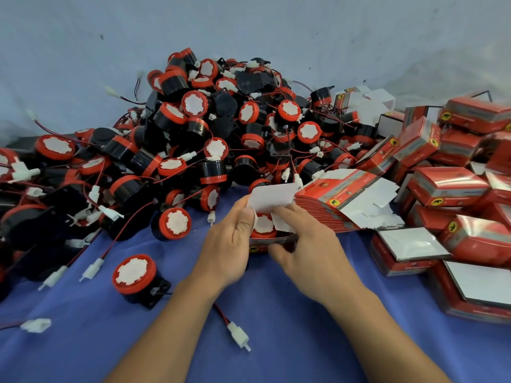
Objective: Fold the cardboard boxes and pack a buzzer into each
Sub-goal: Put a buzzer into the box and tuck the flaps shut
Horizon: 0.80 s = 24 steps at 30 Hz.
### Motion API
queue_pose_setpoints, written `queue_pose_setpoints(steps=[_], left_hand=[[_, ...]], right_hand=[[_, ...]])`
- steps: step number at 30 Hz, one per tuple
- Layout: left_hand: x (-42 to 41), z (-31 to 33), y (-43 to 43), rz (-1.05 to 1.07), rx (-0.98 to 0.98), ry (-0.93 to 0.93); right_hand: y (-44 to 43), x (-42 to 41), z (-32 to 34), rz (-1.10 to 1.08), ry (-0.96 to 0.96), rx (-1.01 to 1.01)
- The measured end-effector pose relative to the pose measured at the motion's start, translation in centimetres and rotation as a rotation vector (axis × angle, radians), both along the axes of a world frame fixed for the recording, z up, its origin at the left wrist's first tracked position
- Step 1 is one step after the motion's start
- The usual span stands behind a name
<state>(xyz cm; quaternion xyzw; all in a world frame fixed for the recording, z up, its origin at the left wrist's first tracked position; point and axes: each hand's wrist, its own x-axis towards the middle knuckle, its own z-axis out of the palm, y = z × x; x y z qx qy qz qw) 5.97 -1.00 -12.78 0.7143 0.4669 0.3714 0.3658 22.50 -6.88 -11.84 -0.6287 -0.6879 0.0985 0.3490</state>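
Two bare forearms (166,327) reach over the blue-covered table (276,341). The left hand (228,244) grips the left side of a small red box (258,244). The right hand (304,244) pinches its right side and white flap. A buzzer (264,226) sits inside, red face up. Loose buzzers (207,120) are heaped behind, with packed boxes (456,189) to the right.

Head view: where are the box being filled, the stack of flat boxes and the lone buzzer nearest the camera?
box being filled (273,199), head view, on its raised white lid flap.
stack of flat boxes (338,189), head view, on the top red panel.
lone buzzer (132,272), head view, on its white cap.
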Motion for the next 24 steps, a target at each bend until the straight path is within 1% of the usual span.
queue_pose_setpoints(steps=[2, 3, 5, 7, 10, 14, 16, 21, 24], left_hand=[[0.0, -0.2, 0.0, 0.003, -0.011, 0.004], [0.1, -0.2, 0.0, 0.003, -0.01, 0.004], [0.1, 0.0, -0.2, 0.036, 0.019, -0.012], [0.1, -0.1, -0.2, 0.121, 0.065, -0.066], [0.3, -0.1, -0.2, 0.191, 0.068, -0.06], [0.0, 0.1, 0.2, 0.099, -0.029, -0.061], [-0.2, 0.2, 0.3, 0.044, -0.045, -0.048], [0.3, 0.3, -0.5, 0.015, 0.05, 0.061], [0.3, 0.3, -0.4, 0.018, 0.027, 0.031]], right_hand=[[-0.1, -0.4, 0.0, -0.065, -0.249, 0.061], [-0.1, -0.5, 0.0, -0.084, -0.311, 0.058], [-0.2, -0.8, 0.1, -0.084, -0.358, 0.012], [-0.2, -1.2, 0.1, -0.09, -0.381, -0.008], [-0.2, -2.0, 0.1, -0.132, -0.398, 0.005], [-0.2, -2.4, 0.4, -0.139, -0.366, -0.013], [-0.3, -2.3, 0.8, -0.125, -0.343, -0.026], [-0.3, -2.2, 1.4, -0.139, -0.29, -0.056], [-0.3, -2.2, 1.5, -0.131, -0.29, -0.073]])
